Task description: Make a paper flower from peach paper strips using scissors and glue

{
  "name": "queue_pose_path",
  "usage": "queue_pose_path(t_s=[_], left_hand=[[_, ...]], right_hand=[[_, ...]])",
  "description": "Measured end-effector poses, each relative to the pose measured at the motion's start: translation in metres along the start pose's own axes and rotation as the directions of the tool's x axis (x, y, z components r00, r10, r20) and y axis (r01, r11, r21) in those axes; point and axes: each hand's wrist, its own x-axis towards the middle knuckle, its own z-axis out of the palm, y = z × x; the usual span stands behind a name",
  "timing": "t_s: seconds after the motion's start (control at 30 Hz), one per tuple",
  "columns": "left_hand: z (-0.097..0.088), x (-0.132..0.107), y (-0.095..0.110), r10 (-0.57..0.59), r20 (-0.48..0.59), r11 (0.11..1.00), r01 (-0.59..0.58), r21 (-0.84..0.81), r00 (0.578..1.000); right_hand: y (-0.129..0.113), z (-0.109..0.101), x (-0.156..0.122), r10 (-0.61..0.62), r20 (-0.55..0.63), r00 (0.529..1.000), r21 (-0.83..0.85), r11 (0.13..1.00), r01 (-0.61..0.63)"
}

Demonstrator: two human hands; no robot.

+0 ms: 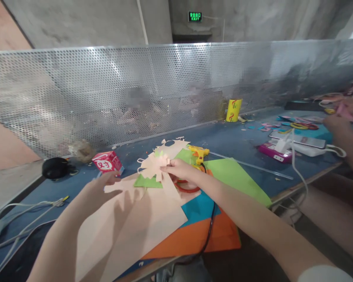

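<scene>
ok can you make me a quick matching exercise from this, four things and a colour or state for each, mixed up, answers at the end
1. cut paper
2. glue gun
3. box
4. exit sign

A. red and white
B. glowing green
C. held by the right hand
D. yellow

Pairs: 1-C, 2-D, 3-A, 4-B

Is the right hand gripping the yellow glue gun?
No. The right hand pinches the pale paper cutout, while the yellow glue gun lies beyond that hand, ungripped.
</scene>
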Motion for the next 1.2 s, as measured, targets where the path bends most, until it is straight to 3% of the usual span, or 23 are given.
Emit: queue_pose_path(t_s=[0.03, 0.1, 0.27, 0.47, 0.7, 0.9, 0.97, 1.07, 1.2], left_hand=[[0.001, 0.002, -0.007, 0.019, 0.069, 0.992, -0.027, 0.121, 0.997], [0.006, 0.007, -0.013, 0.03, 0.19, 0.977, -0.069, 0.202, 0.981], [0.018, 0.013, -0.009, 0.023, 0.32, 0.984, -0.078, 0.16, 0.947], [0.017, 0.007, -0.016, -0.037, 0.202, 0.972, -0.011, 0.235, 0.979], [0.016, 0.005, -0.014, 0.018, 0.303, 0.999, -0.027, 0.023, 0.953], [0.008, 0.0, -0.018, 0.011, 0.361, 0.995, -0.048, 0.093, 0.933], [0.003, -0.003, -0.011, 0.056, 0.327, 0.995, -0.078, 0.055, 0.943], [0.004, -0.008, 0.014, 0.087, 0.204, 0.983, -0.051, -0.176, 0.975], [0.028, -0.009, 0.047, 0.048, 0.148, 0.938, 0.007, -0.346, 0.988]], right_hand=[[0.001, 0.0, 0.001, 0.002, 0.016, 1.0, -0.014, 1.0, -0.002], [0.002, 0.003, 0.001, 0.006, 0.035, 0.999, -0.035, 0.999, -0.004], [0.0, 0.006, -0.003, 0.023, 0.087, 0.996, -0.04, 0.999, -0.02], [-0.004, 0.005, -0.007, 0.023, 0.16, 0.987, -0.033, 0.999, -0.018], [-0.006, 0.008, -0.01, 0.084, 0.152, 0.985, 0.069, 0.993, -0.096], [-0.009, 0.01, -0.01, 0.098, 0.096, 0.99, 0.253, 0.96, -0.12], [-0.011, 0.011, -0.01, 0.067, 0.054, 0.996, 0.369, 0.926, -0.083], [-0.014, 0.009, -0.01, 0.022, 0.024, 0.999, 0.532, 0.846, -0.031], [-0.016, 0.007, -0.01, -0.047, 0.026, 0.999, 0.63, 0.777, 0.02]])
